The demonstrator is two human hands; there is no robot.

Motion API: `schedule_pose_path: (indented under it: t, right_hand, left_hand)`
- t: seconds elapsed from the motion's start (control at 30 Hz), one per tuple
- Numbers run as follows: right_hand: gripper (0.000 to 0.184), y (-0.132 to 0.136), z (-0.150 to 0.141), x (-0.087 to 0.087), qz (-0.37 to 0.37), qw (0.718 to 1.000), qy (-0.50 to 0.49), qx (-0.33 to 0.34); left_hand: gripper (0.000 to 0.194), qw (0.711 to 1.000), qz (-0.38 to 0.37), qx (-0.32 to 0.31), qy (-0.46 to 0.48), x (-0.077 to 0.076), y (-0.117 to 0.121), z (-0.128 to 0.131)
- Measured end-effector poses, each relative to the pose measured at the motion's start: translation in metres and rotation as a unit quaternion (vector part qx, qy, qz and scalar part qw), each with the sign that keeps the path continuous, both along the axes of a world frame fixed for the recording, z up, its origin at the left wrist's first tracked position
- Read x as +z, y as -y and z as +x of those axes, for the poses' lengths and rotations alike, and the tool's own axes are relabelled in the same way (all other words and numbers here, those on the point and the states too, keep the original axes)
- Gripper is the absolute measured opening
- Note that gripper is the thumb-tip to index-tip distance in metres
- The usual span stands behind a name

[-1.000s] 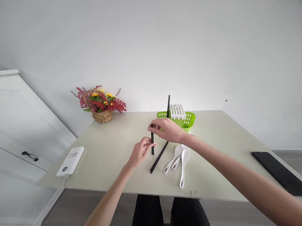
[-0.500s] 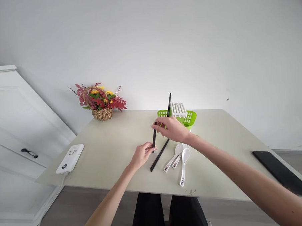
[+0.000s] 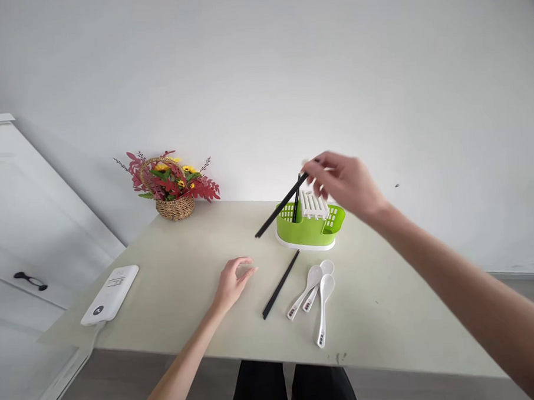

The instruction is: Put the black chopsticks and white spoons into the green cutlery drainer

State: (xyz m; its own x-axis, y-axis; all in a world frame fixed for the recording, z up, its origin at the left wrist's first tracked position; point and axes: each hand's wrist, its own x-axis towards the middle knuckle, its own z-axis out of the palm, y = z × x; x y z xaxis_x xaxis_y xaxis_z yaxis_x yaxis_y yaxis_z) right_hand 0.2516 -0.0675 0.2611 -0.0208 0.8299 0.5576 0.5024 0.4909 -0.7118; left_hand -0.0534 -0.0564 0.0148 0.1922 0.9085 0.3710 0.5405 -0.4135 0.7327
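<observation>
Your right hand [image 3: 348,181] pinches the raised black chopsticks [image 3: 280,209] by their upper end; they slant down toward your left, in front of the green caddy [image 3: 307,232]. Left hand [image 3: 229,284] is empty, thumb and fingers parted, low over the table [image 3: 193,250]. Reads as a one-handed carry, mid-air. Any move from here calls for a firm pinch and control of the swinging low end: standing chopsticks [image 3: 296,204] lean in the caddy's left compartment. Flat chopsticks [image 3: 281,286] lie nearer you, beside three white spoons [image 3: 326,287].
</observation>
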Motion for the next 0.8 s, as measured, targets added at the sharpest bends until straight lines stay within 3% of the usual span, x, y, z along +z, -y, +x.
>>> schedule_pose_path:
  t: [0.1, 0.23, 0.4, 0.57, 0.8]
  right_hand:
    - [0.042, -0.012, 0.025, 0.026, 0.055, 0.995, -0.031, -0.073]
    - [0.036, -0.029, 0.038, 0.035, 0.079, 0.983, -0.009, -0.165]
    - [0.029, -0.065, 0.030, 0.017, 0.034, 0.983, 0.070, -0.167]
    - [0.027, -0.111, 0.020, -0.009, -0.082, 0.971, 0.175, -0.138]
    - [0.029, -0.156, 0.014, -0.040, -0.179, 0.955, 0.215, -0.100]
  left_hand:
    - [0.033, 0.998, -0.034, 0.031, 0.031, -0.002, -0.003, -0.005]
    - [0.035, 0.998, -0.039, 0.045, 0.035, -0.005, -0.004, -0.006]
    - [0.035, 0.998, -0.039, 0.048, 0.013, -0.008, -0.004, -0.007]
    - [0.037, 0.999, -0.033, 0.038, 0.000, -0.007, -0.001, -0.008]
    - [0.036, 0.998, -0.042, 0.037, 0.003, -0.008, -0.001, -0.007]
